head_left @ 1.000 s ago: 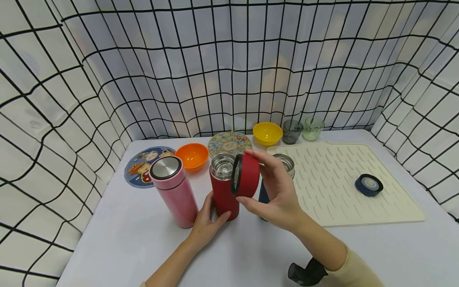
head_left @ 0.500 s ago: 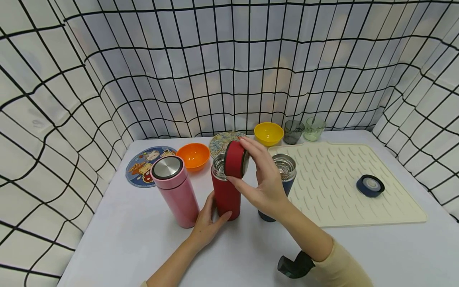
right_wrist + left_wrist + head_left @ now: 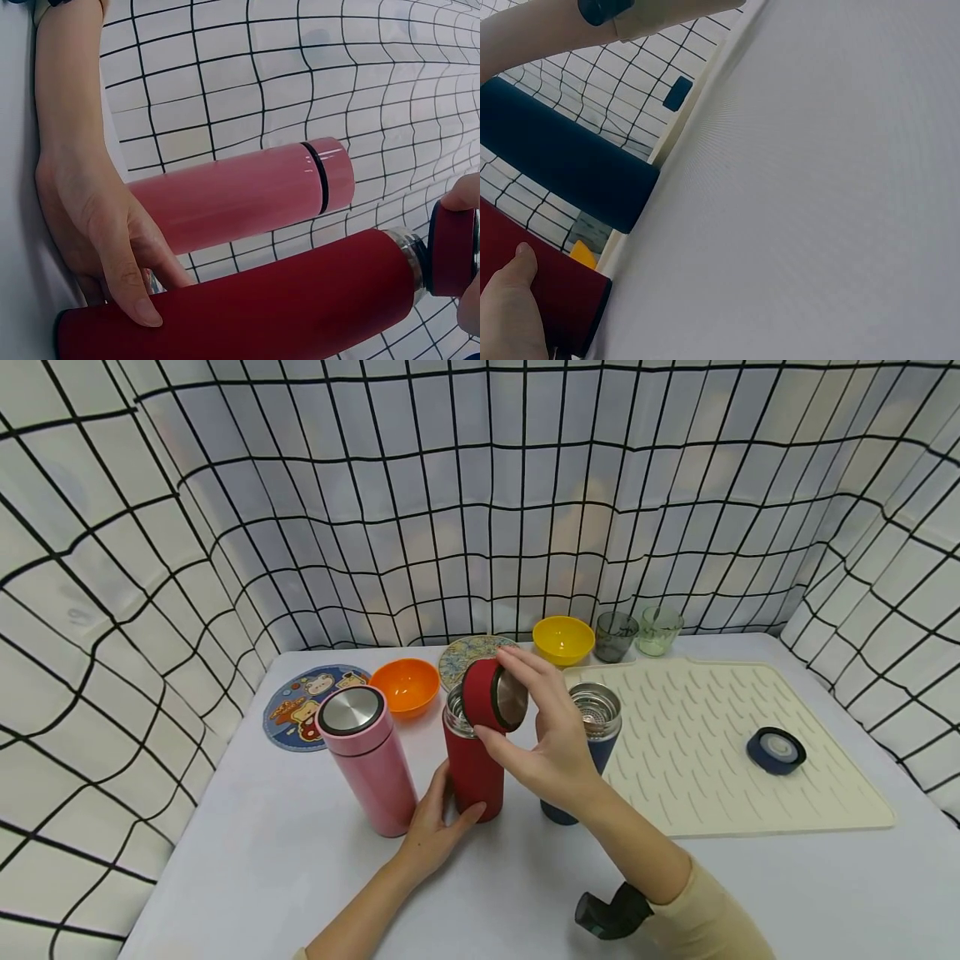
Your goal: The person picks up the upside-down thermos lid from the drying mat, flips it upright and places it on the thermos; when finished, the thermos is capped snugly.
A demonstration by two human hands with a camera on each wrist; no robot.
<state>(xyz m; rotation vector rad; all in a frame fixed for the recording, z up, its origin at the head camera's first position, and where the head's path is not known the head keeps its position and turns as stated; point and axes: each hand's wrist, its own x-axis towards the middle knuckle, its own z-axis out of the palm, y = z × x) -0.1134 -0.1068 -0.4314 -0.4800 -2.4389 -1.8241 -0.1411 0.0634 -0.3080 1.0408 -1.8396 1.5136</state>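
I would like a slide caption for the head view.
Left hand holds a red bottle near its base; right hand holds a tilted red lid at its open mouth.

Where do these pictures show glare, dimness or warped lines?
Head view: bright, the steel top of the pink bottle shines, lines on the gridded backdrop wavy, from cloth or lens I cannot tell; left wrist view: dimmer, faint ripples across part of the table; right wrist view: glints near the pink bottle's cap, the red bottle matte.

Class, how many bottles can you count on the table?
3: the pink bottle at left, the red bottle gripped by the left hand, and the blue bottle to its right, partly hidden behind the right hand.
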